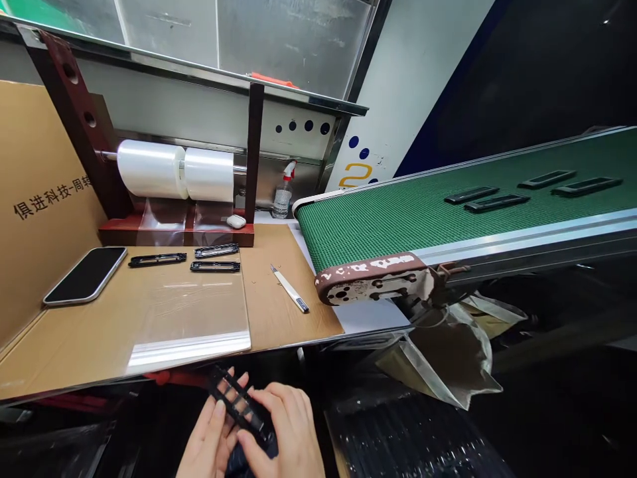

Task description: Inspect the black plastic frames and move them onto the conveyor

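Below the table's front edge, both my hands are on one black plastic frame (237,402) with rectangular openings. My left hand (212,431) grips its left side, the thumb on its face and fingertips showing behind. My right hand (286,425) pinches its right end between thumb and fingers. Up on the table lie three similar slim black parts: one black part (158,259) on the left, another black part (216,251) at the back, and a third black part (215,266) just in front of that.
A green conveyor belt (378,226) on the right carries several black parts. Two film rolls (152,169) hang behind the cardboard-covered table (279,332). A phone (85,275), a craft knife (289,289) and a spray bottle (282,197) are there too. Bagged black parts (413,435) sit lower right.
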`<state>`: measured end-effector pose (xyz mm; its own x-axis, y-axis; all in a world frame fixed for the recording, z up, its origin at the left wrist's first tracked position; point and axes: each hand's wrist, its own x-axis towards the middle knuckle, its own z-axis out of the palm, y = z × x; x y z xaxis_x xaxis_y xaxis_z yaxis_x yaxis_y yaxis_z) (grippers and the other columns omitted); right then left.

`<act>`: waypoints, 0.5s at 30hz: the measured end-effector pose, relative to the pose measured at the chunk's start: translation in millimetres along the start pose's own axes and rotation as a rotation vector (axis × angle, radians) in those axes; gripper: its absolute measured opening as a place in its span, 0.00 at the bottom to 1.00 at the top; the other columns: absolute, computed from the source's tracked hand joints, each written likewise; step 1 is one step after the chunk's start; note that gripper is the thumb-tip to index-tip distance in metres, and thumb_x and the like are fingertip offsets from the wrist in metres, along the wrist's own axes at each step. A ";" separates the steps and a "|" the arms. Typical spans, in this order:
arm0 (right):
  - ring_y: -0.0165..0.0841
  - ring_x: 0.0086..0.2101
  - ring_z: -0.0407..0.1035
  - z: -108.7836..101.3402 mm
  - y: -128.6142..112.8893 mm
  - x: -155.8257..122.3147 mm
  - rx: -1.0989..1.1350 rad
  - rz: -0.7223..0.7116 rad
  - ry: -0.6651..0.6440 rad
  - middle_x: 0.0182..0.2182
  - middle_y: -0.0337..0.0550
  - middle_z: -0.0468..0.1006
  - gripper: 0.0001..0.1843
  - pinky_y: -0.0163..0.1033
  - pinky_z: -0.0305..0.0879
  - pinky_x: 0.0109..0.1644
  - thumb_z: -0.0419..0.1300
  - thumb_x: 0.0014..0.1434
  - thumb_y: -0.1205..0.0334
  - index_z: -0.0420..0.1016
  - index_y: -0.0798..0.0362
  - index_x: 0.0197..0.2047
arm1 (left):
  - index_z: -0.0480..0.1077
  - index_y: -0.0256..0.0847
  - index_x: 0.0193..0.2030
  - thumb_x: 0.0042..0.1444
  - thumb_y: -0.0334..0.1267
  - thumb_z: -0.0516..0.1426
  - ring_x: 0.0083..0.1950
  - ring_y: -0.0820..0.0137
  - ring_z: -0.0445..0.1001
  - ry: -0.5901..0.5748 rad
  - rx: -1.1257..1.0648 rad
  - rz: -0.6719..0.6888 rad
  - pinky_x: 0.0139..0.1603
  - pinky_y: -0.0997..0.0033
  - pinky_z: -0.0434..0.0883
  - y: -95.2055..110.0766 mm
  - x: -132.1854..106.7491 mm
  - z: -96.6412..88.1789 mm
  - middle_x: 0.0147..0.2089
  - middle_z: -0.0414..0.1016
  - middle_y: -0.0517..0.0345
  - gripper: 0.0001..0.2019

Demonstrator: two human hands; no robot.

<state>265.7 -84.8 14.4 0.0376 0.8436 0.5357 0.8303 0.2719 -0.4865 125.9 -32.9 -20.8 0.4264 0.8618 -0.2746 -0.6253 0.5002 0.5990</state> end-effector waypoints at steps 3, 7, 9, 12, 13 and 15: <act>0.43 0.42 0.65 8.0 -1.1 0.9 0.053 0.073 -0.013 0.43 0.45 0.69 0.28 0.47 0.65 0.46 0.65 0.46 0.74 0.63 0.50 0.50 | 0.72 0.55 0.53 0.54 0.48 0.64 0.58 0.55 0.68 0.035 0.022 0.001 0.49 0.69 0.74 -1.5 -1.2 1.6 0.58 0.70 0.55 0.19; 0.42 0.40 0.65 15.4 -4.4 5.3 0.140 0.227 0.015 0.40 0.41 0.70 0.27 0.45 0.64 0.44 0.63 0.42 0.79 0.65 0.49 0.44 | 0.75 0.51 0.50 0.51 0.51 0.66 0.56 0.53 0.70 0.077 0.006 0.054 0.48 0.69 0.75 -2.1 0.4 6.4 0.55 0.72 0.53 0.20; 0.41 0.39 0.65 16.8 -6.0 7.2 0.167 0.294 -0.021 0.38 0.39 0.70 0.25 0.44 0.64 0.43 0.63 0.42 0.80 0.66 0.49 0.41 | 0.75 0.50 0.49 0.50 0.51 0.67 0.57 0.54 0.69 0.098 0.016 0.075 0.49 0.71 0.74 -2.6 2.6 7.9 0.55 0.73 0.53 0.20; 0.40 0.38 0.66 19.0 -6.3 6.9 0.150 0.350 -0.049 0.36 0.38 0.71 0.22 0.42 0.64 0.43 0.64 0.43 0.80 0.66 0.49 0.39 | 0.75 0.48 0.49 0.49 0.51 0.67 0.59 0.51 0.66 0.104 0.028 0.067 0.50 0.67 0.74 -2.9 5.4 9.9 0.56 0.72 0.52 0.21; 0.40 0.38 0.66 19.6 -5.7 6.2 0.141 0.355 -0.053 0.36 0.38 0.71 0.22 0.42 0.64 0.43 0.64 0.43 0.80 0.67 0.49 0.39 | 0.75 0.47 0.49 0.49 0.51 0.67 0.59 0.50 0.66 0.109 0.028 0.057 0.51 0.65 0.74 -2.3 5.8 10.8 0.56 0.72 0.51 0.21; 0.40 0.38 0.67 18.4 -3.1 5.7 0.132 0.350 -0.078 0.36 0.38 0.72 0.23 0.42 0.65 0.42 0.66 0.42 0.78 0.67 0.49 0.39 | 0.75 0.46 0.49 0.49 0.52 0.67 0.59 0.51 0.66 0.118 0.028 0.029 0.51 0.64 0.73 1.0 5.7 13.0 0.55 0.72 0.50 0.21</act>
<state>253.0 -72.4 6.2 0.2597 0.9272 0.2699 0.6954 0.0143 -0.7185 136.2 -28.6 -12.0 0.3272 0.8806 -0.3428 -0.6172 0.4739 0.6281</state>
